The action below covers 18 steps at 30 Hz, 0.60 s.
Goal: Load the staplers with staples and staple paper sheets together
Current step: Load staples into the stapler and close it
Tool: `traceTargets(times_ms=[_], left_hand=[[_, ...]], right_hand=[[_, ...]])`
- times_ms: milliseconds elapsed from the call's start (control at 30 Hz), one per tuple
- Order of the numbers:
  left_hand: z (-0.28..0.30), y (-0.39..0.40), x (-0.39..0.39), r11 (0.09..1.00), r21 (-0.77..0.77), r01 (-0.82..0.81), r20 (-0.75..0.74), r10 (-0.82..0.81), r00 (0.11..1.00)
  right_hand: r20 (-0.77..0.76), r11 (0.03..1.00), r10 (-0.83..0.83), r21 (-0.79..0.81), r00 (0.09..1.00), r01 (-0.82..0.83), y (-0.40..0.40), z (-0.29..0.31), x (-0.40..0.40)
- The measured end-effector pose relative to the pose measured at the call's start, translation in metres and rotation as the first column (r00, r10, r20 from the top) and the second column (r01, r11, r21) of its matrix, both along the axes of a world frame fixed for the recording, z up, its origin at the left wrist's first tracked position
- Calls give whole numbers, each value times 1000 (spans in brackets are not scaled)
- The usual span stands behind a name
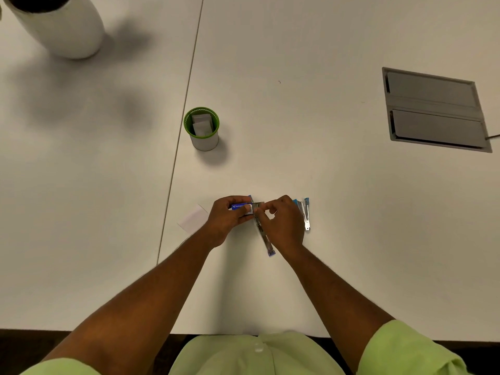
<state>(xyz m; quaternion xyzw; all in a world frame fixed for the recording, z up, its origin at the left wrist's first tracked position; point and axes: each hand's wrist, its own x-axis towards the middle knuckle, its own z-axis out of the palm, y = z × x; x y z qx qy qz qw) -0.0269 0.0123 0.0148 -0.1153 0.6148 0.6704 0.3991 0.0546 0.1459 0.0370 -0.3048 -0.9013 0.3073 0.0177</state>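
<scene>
While left hand grips blue staple box, right hand pinches staple strip at box mouth; opened stapler lies beneath, between hands; second stapler just right of right hand; paper sheet left of left hand.

We see a smooth, matt off-white counter with a matt grey plastic-looking hatch set into it, and on it a cup with a glossy green rim and pale matt wall holding what look like white paper slips. Between our hands we make out a small blue staple box of printed card with a slight sheen and an opened stapler of bright bare metal with blue plastic ends, while a second stapler beside them shows the same shiny metal and blue plastic. A matt white paper sheet lies flat, our sleeves are soft light-green cloth, and the big white pot looks smooth and matt.
</scene>
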Motion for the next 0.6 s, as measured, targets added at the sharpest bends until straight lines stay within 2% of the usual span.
traceTargets(times_ms=[233,600], left_hand=[[-2,3,4,1000,-25,6,7,-6,1000],[-3,10,8,999,12,-37,51,36,998]], right_hand=[[49,999,-21,27,999,20,0,-1,-4],[84,993,-110,-42,990,114,7,-2,-5]])
